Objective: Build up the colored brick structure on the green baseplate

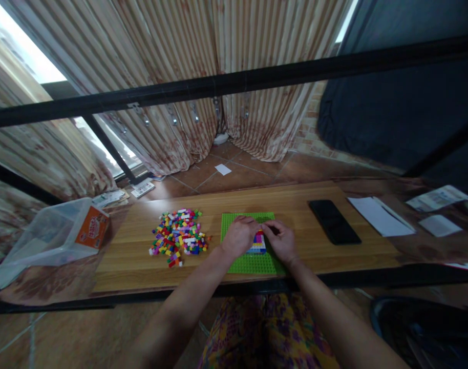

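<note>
A green studded baseplate [245, 265] lies on the wooden board in front of me. On it stands a small build of colourful toy bricks [259, 245], white and blue at its near side with red, yellow and purple above. My left hand [239, 236] covers the build's left side, its fingers closed and bent over the top. From the right, my right hand [280, 240] reaches in with thumb and forefinger pinched at the build's upper edge. Whatever sits between the fingertips is too small to make out.
Left of the baseplate spreads a pile of loose toy bricks [180, 233]. A clear plastic tub [61, 230] with an orange label lies at the far left. To the right are a black phone [334, 222], white paper [380, 218] and more sheets. A dark bar crosses beyond the table.
</note>
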